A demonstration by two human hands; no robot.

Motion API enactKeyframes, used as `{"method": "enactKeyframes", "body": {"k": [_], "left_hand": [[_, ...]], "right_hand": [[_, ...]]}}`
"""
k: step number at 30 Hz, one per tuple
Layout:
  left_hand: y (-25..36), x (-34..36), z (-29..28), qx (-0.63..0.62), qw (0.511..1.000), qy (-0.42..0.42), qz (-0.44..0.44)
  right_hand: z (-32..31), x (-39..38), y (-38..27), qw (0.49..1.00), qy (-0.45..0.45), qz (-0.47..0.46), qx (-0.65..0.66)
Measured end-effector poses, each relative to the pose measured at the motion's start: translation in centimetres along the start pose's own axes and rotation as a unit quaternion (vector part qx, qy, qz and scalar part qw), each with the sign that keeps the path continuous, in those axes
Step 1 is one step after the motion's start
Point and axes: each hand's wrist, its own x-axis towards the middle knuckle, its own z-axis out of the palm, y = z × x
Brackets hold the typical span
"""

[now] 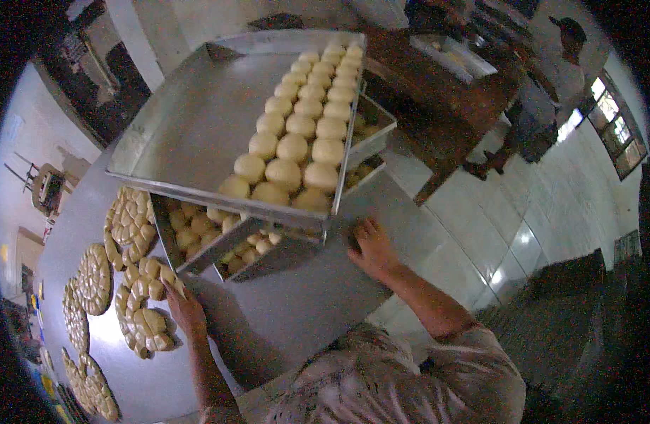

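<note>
Cut dough pieces (147,328) lie in a loose ring on the grey metal table (282,311). My left hand (186,308) is at the right edge of this ring, its fingers closing on a dough piece (171,277). Beyond both hands a large metal tray (198,113) rests on top of other trays, with round dough balls (292,148) in rows along its right side and its left part bare. My right hand (373,249) is low over the table, right of the trays, with fingers curled; whatever may be under them is hidden.
More coils of cut dough (94,279) lie along the table's left side. Lower trays (222,244) filled with dough balls stick out beneath the top one. Behind stands a brown wooden table (452,99) bearing a metal tray (453,58). A person (540,106) is at the far right.
</note>
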Motion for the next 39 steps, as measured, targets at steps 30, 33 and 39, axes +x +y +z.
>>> {"method": "enactKeyframes", "body": {"k": [30,33,39], "left_hand": [[12.7,-9.7,-12.4,-0.580,0.769,-0.161,-0.213],[15.0,-9.4,-14.6,-0.619,0.724,-0.085,-0.291],[18.1,-8.8,-13.4,-0.645,0.708,-0.245,-0.153]], "right_hand": [[-22.6,34.2,0.3,0.948,0.189,-0.030,0.253],[-25.3,23.8,-6.4,0.896,0.211,-0.063,0.385],[-20.0,7.2,-15.3,0.899,-0.143,-0.287,0.298]]}}
